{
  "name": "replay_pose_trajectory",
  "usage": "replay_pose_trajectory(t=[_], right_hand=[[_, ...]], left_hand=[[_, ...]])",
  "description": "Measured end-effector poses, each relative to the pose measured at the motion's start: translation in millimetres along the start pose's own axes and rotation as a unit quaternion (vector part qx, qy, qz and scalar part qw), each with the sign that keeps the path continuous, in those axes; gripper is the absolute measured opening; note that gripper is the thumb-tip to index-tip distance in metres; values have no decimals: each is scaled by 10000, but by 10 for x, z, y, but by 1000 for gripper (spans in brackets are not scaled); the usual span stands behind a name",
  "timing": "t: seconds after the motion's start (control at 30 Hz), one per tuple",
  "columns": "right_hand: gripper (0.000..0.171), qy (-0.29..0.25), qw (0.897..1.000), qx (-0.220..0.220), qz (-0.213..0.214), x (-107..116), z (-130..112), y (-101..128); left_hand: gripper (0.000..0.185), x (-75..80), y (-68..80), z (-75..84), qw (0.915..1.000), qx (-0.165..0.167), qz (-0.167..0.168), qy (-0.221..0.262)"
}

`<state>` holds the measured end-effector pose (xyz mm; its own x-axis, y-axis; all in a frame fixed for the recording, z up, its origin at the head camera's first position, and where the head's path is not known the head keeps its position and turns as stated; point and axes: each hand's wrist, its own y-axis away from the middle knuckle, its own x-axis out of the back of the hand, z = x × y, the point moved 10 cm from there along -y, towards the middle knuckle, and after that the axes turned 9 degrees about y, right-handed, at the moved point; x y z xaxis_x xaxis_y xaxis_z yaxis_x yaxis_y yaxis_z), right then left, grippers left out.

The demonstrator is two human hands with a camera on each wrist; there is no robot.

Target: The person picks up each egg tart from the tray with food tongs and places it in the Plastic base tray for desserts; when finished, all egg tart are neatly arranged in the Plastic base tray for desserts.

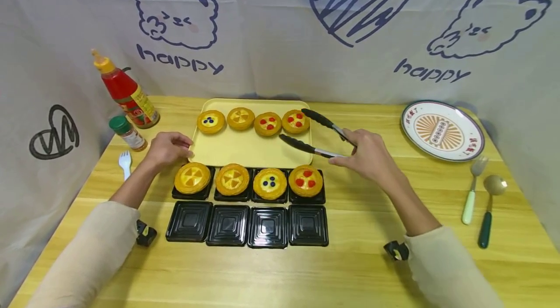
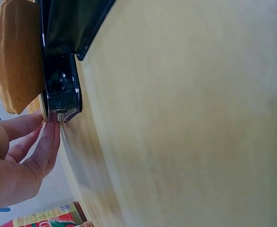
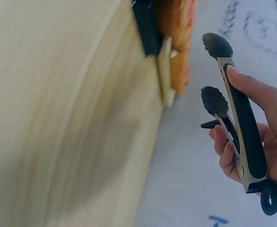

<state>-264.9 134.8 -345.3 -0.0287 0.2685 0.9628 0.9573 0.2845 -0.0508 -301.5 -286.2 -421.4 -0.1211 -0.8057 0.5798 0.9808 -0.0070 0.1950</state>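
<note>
My left hand (image 1: 168, 148) pinches the left edge of a pale yellow tray (image 1: 245, 152) between thumb and fingers. In my right hand (image 1: 365, 157) is a pair of black-tipped tongs (image 3: 245, 127), its arms spread apart over the tray's right side with nothing between the tips. Along the tray's back lie several egg tarts: one with blueberries (image 1: 211, 122), one with orange wedges (image 1: 240, 118) and two with red fruit (image 1: 295, 122). In front of the tray, more tarts (image 1: 192, 178) sit in a row of black square plastic holders (image 1: 202, 195).
A nearer row of black square holders (image 1: 227, 225) carries no tarts. At left stand a red sauce bottle (image 1: 131, 96), a spice jar (image 1: 128, 133) and a small fork (image 1: 125, 162). Rightward are a patterned plate (image 1: 411, 126), a fork (image 1: 469, 206) and a spoon (image 1: 485, 230).
</note>
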Motion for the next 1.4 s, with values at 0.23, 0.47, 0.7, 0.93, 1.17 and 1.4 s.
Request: replay_pose_trajectory(t=[0.23,0.47,0.7,0.93,1.17,1.4], right_hand=[[85,-210,9979,-448,-411,-204,263,-194],[74,-162,9989,-394,-171,-201,283,-237],[69,218,9995,170,178,63,263,167],[67,164,9970,673,337,387,186,844],[62,-93,9885,1366,635,343,101,1421],[60,-544,9906,1233,253,-4,163,1589]], left_hand=[[29,6,16,-16,10000,24,35,25],[31,-17,18,6,10000,-4,56,28],[29,-45,19,12,9999,-87,66,-74],[30,7,15,35,9998,-31,80,-166],[30,47,30,45,9997,-11,93,-206],[30,-13,36,43,9999,28,19,-96]])
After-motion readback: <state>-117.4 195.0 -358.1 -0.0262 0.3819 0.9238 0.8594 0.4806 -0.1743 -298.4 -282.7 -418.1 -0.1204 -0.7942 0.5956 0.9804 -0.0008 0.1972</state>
